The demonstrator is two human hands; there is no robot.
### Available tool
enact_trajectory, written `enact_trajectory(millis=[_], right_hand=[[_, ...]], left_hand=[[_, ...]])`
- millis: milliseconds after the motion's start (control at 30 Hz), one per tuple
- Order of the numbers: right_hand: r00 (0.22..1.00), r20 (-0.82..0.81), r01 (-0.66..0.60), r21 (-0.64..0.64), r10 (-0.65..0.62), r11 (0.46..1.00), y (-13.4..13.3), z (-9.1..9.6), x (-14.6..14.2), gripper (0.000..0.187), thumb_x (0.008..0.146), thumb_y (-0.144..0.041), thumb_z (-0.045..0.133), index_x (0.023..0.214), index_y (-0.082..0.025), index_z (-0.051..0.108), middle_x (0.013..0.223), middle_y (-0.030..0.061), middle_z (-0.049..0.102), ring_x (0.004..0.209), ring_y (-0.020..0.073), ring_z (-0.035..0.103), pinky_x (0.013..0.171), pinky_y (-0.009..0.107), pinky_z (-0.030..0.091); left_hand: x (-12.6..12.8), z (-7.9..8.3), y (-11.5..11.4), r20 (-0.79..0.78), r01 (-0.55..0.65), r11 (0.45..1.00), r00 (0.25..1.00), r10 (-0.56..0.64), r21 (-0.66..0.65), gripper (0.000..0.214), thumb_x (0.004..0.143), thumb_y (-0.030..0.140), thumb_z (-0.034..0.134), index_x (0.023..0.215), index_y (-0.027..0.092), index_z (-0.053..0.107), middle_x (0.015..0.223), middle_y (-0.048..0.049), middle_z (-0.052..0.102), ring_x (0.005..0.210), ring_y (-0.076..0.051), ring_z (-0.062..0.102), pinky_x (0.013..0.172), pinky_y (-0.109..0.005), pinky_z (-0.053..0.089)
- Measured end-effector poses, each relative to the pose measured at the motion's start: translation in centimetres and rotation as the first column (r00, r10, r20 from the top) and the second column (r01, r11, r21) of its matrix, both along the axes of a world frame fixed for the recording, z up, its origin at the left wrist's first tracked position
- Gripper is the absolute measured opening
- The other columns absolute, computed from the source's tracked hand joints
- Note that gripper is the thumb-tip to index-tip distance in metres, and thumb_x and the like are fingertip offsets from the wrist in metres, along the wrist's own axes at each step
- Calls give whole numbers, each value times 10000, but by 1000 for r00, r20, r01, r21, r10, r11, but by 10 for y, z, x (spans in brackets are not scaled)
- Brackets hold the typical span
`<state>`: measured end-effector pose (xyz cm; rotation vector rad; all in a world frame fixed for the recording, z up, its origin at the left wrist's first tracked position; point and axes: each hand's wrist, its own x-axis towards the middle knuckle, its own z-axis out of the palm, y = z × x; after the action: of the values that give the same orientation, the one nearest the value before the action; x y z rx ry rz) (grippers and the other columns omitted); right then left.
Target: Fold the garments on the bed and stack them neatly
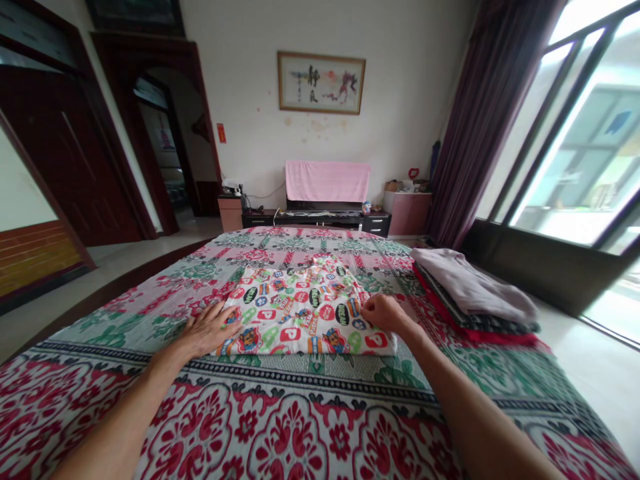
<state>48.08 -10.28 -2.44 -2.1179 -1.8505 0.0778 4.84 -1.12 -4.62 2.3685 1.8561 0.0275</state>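
Note:
A white cloth garment with a colourful cartoon print (300,313) lies spread on the patterned bed cover (295,427). Its exact kind is hard to make out. Flat on its left edge rests my left hand (207,330), fingers stretched out and apart. At the opposite edge, my right hand (387,312) is closed, with its curled fingers pinching the fabric. The garment's near edge runs fairly straight, while the far side narrows and looks rumpled.
A folded stack of clothes (475,293), grey on top with checked and red layers below, sits at the right. Beyond the bed stands a low black cabinet (377,223) with a pink cloth (327,180) above it. Glazed doors (565,147) line the right side.

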Motion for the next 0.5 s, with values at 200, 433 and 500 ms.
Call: enact_trajectory(millis=[200, 433, 500], right_hand=[[999, 42, 19, -16, -18, 1000, -1, 7, -4, 296, 746, -288, 526, 506, -161, 642, 477, 28, 573, 470, 100, 479, 471, 229, 239], [993, -68, 94, -85, -100, 992, 4, 3, 14, 238, 707, -273, 530, 540, -174, 667, 503, 21, 597, 505, 120, 521, 479, 217, 289], [995, -38, 91, -80, -94, 993, 4, 1, 15, 214, 685, -263, 540, 545, -174, 675, 494, 23, 586, 526, 129, 536, 490, 220, 294]], left_hand=[[0, 2, -2, 12, -1, 1000, 1000, 1, 4, 715, 836, 665, 299, 1459, 319, 362, 1577, -65, 206, 1444, -333, 155, 1099, -607, 182], [1, 6, -4, 14, 13, 999, 1000, -13, -31, 752, 836, 677, 279, 1479, 291, 323, 1589, -77, 154, 1450, -333, 123, 1101, -616, 154], [1, 6, -4, 15, 10, 999, 1000, -9, -38, 745, 837, 669, 286, 1479, 293, 322, 1589, -72, 150, 1450, -332, 125, 1103, -615, 153]])
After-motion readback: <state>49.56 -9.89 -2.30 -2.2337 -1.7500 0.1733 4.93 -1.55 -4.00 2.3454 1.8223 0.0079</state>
